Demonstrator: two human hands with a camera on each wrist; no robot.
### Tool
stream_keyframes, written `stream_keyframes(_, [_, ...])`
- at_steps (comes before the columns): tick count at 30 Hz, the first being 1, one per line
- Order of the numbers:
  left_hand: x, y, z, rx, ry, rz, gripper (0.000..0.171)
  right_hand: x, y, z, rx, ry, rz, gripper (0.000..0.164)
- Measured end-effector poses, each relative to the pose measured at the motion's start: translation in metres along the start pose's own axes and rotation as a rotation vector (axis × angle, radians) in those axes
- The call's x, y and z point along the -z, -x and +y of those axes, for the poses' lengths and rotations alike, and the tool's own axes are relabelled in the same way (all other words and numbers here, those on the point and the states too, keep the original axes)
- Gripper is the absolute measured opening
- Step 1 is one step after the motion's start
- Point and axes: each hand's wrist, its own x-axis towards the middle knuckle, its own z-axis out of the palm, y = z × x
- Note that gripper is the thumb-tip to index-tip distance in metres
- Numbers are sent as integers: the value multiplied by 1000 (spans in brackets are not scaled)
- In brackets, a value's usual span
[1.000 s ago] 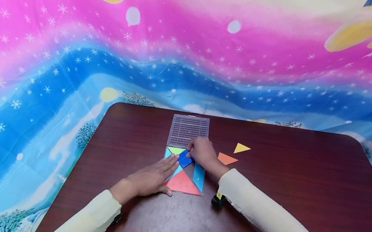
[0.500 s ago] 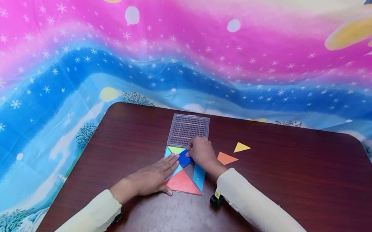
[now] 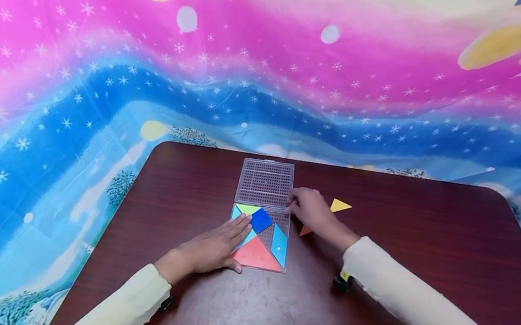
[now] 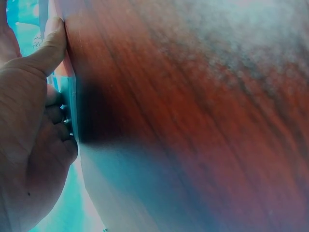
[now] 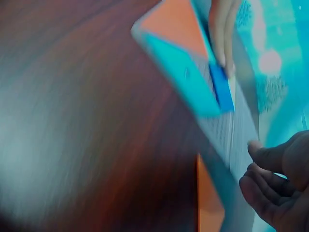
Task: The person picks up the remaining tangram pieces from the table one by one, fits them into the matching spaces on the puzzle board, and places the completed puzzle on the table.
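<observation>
My left hand (image 3: pixel 214 245) lies flat with straight fingers over the left side of a clear plastic tray (image 3: pixel 284 220), fingertips at the blue square (image 3: pixel 262 221). In the left wrist view its thumb (image 4: pixel 53 46) rests along the tray's edge. Tangram pieces lie in the tray: a red triangle (image 3: pixel 257 255), a light-blue parallelogram (image 3: pixel 279 244), a green triangle (image 3: pixel 245 210) and light-blue parts partly under the left hand. My right hand (image 3: pixel 314 209) hovers by the tray's upper right edge, fingers loosely bent, nothing seen between thumb and fingers (image 5: pixel 256 191).
The tray's gridded lid (image 3: pixel 265 182) lies folded back behind it. On the table (image 3: pixel 403 249), right of the tray, are a yellow triangle (image 3: pixel 341 205) and an orange triangle (image 5: pixel 210 200), the latter mostly hidden by the right hand in the head view. A patterned cloth (image 3: pixel 272 75) hangs behind.
My right hand has let go of the blue square and moved right, off the tray and over the orange triangle. The blue square stays in the tray; the left hand keeps its place.
</observation>
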Motion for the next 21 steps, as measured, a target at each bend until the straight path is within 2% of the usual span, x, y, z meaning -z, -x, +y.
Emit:
stream_keyframes(4, [-1,-1,-1,-5,-5,4,96,19,11,21,-27,90,-49,17])
stream_keyframes(9, [-2,-1,-2,-7,-4,7,95,35,25,40,-26,116,-82,25])
stream_keyframes(16, [-1,-1,-2,-16,-3,12,95,50,33,72,15,191,10,28])
stream_keyframes(21, [-2,-1,-2,-11,-1,6,95,61,30,95,-98,198,23,37])
